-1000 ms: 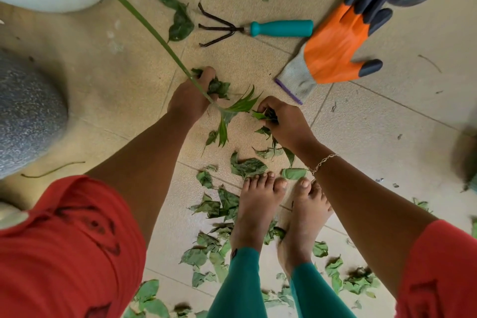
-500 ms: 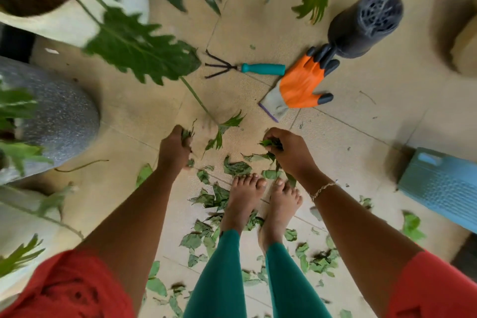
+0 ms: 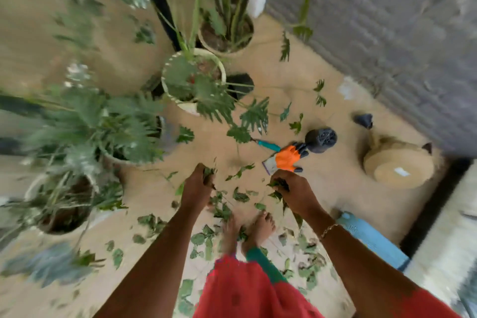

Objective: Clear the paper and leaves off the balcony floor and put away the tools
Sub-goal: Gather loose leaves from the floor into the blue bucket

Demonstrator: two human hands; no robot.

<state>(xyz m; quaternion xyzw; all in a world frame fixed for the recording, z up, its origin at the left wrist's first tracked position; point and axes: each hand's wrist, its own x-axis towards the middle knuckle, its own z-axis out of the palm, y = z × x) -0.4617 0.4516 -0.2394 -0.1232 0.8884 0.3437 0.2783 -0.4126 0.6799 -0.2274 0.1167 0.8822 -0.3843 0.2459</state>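
My left hand grips a small bunch of green leaves above the tan tiled floor. A second bunch of leaves is held in my right hand, with some hanging below the fingers. Many torn green leaves lie scattered on the floor around my bare feet. Beyond the hands lie an orange and black glove and a teal-handled hand rake, its prongs hidden by a plant leaf. The picture is blurred by motion.
Several potted plants stand at the left and back, the nearest a white pot. A black pot lies on its side by the glove. A tan sack sits at the right, a blue plastic item near my right arm, a grey wall behind.
The view has risen and pulled back, so more plants and the wall show. Both hands have lifted off the floor, each still holding leaves.
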